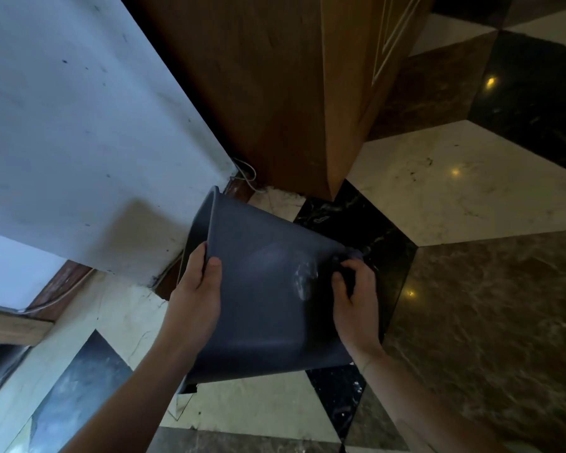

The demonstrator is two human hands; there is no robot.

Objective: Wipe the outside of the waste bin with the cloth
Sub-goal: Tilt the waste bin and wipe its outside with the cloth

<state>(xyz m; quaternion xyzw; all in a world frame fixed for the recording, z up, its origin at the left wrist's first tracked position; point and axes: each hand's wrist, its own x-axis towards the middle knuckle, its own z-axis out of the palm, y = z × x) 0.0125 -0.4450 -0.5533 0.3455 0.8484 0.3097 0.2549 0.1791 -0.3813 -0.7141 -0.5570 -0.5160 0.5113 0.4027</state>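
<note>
A dark grey plastic waste bin (262, 289) is tipped on its side above the floor, its open mouth turned away to the upper left and its base toward me. My left hand (198, 292) grips the bin's rim, thumb on the outer wall. My right hand (353, 302) presses a small dark cloth (348, 259) against the bin's right side; most of the cloth is hidden under my fingers. A pale smear (304, 279) shows on the wall just left of that hand.
A white wall (89, 125) stands to the left with thin cables (245, 174) at its corner. A wooden cabinet (275, 93) rises behind the bin. The polished marble floor (471, 289) in cream, brown and black tiles spreads to the right.
</note>
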